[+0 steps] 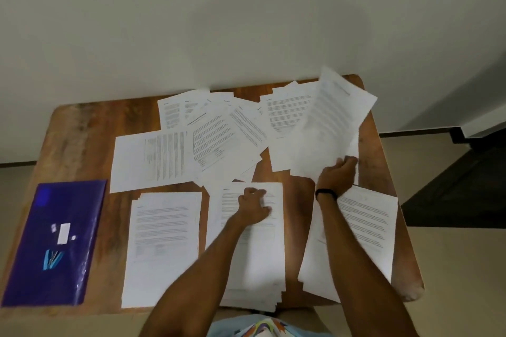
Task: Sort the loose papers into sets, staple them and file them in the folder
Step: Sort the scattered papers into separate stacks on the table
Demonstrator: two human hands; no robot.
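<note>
On the wooden desk (82, 128), seen from the head camera, the loose papers (213, 134) lie fanned and overlapping along the far side, while three tidier piles sit along the near edge: a left stack (164, 241), a middle stack (254, 262) and a right stack (361, 235). A purple folder (54, 243) lies shut at the near left corner, apart from the piles. The right hand (338, 172), a black wristband (325, 194) at its wrist, pinches the near edge of a lifted sheet (334, 123), which rises tilted above the far right papers. The left hand (254, 205) rests on the top page of the middle stack with fingers bent; blur hides whether it merely presses or nips a page, so I cannot tell. I see no stapler. Single sheets like these are light, limp and slick against one another; held by one edge they will probably droop and flutter. A pinch at a corner or mid-edge should serve, with the other hand pinning the pile so its pages do not slide.
</note>
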